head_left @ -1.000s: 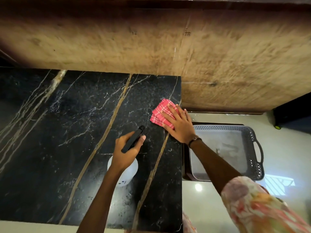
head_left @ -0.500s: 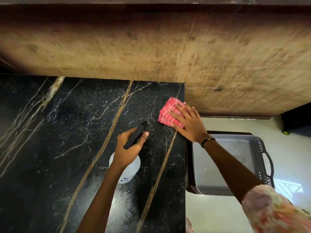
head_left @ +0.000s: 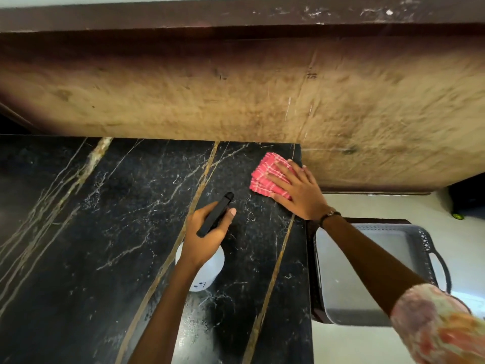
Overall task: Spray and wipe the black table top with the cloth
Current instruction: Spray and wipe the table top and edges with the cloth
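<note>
Right hand (head_left: pixel 299 193): flat, fingers spread, palm pressing the cloth (head_left: pixel 267 176) onto the table top (head_left: pixel 105 232) at its far right corner; watch (head_left: pixel 329 214) on the wrist, floral sleeve (head_left: pixel 441 324) at the elbow.
Left hand (head_left: pixel 207 232): curled tight round the bottle (head_left: pixel 202 266), thumb on its black sprayer head (head_left: pixel 216 214), nozzle pointing toward the cloth.
Bottle: white, held over the table, just left of and nearer than the right hand.
Surroundings: wooden wall (head_left: pixel 236 101) just beyond the cloth.
Basket (head_left: pixel 425 237): grey, under the right forearm, off the table's edge; contents not clear.
</note>
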